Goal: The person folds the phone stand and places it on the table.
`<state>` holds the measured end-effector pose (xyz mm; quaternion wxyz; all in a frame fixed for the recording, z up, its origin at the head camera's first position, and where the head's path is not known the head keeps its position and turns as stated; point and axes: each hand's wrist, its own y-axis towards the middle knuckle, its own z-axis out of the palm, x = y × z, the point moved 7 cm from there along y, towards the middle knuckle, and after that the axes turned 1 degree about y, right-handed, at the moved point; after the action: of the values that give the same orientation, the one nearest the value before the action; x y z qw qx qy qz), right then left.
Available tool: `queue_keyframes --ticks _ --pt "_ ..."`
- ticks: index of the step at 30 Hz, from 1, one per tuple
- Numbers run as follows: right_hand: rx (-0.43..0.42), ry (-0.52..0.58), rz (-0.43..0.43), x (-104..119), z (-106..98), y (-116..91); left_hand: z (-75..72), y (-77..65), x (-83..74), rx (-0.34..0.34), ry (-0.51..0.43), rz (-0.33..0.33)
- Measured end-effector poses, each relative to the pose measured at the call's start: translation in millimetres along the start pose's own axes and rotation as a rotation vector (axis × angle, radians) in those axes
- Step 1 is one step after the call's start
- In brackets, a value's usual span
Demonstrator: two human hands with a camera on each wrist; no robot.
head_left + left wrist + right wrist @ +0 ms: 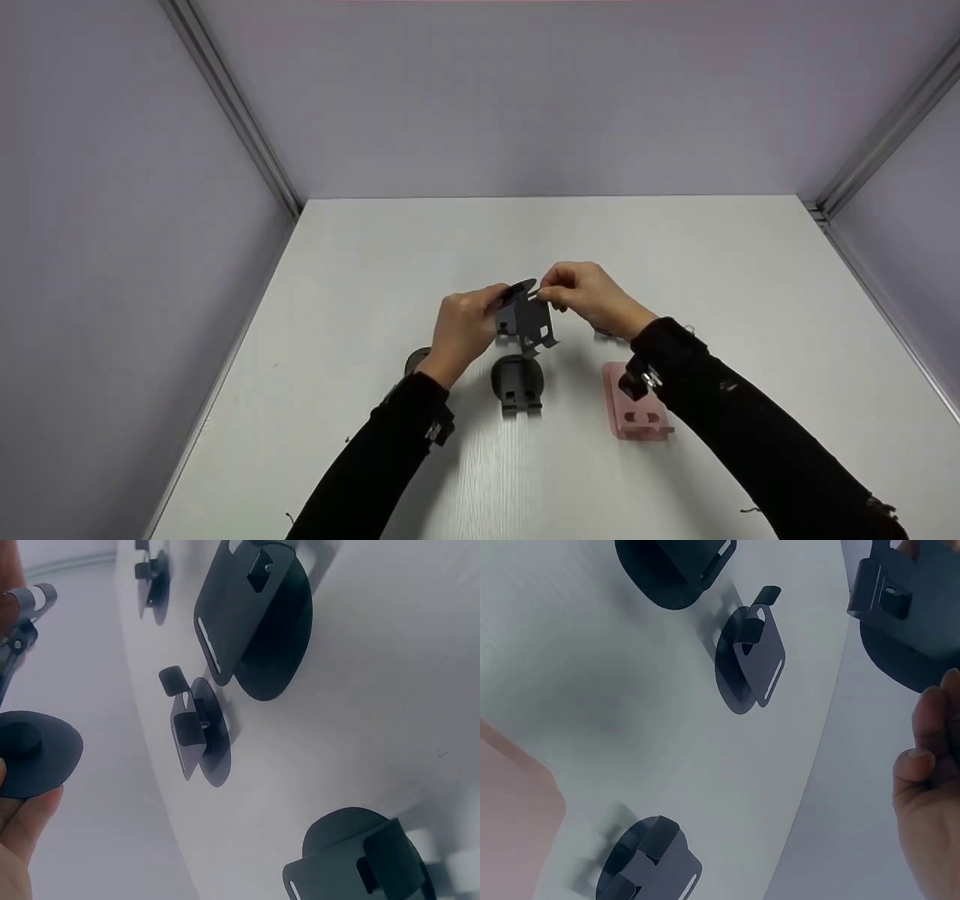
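A dark grey phone stand (pixel 534 321), with a flat plate, lipped hooks and a round base, is held up above the white table between both hands. My left hand (pixel 461 324) grips it from the left, fingers at the round base, seen in the left wrist view as a dark disc (pixel 52 754). From the right, my right hand (pixel 589 294) pinches the plate's upper edge with thumb and forefinger. In the right wrist view the held stand's plate (pixel 919 600) shows its lip and a cut-out. Just below the hands, another dark stand (pixel 517 384) rests on the table.
A pink stand (pixel 637 412) lies under the right forearm. One dark stand (pixel 415 360) is partly hidden behind the left wrist, another (pixel 609 336) beneath the right hand. The right wrist view shows a small dark stand (pixel 751 652) farther back. Pale panels (pixel 525 97) enclose the table.
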<state>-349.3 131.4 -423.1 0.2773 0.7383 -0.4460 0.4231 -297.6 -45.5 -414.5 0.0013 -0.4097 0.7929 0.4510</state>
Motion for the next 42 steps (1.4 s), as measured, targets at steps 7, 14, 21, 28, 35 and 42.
queue_keyframes --ticks 7,14,21,28,35,42 --pt "0.025 0.021 0.083 -5 3 3 0.0 0.7 -3.7 0.002 0.009 0.020" --pt "0.029 0.013 0.119 -5 5 5 -1.5 -0.3 -5.1 -0.026 0.008 0.039" --pt "0.006 0.033 0.101 -1 6 4 -4.0 0.1 -1.3 -0.021 -0.020 0.032" --pt "0.007 0.039 0.085 0 11 2 -8.9 -0.1 8.1 -0.042 -0.047 0.027" --pt "0.053 -0.007 0.099 -4 15 -2 -13.5 1.3 17.2 -0.071 -0.038 0.010" --pt "0.117 -0.002 0.106 -8 22 -6 -18.4 1.9 21.0 -0.099 -0.028 -0.002"
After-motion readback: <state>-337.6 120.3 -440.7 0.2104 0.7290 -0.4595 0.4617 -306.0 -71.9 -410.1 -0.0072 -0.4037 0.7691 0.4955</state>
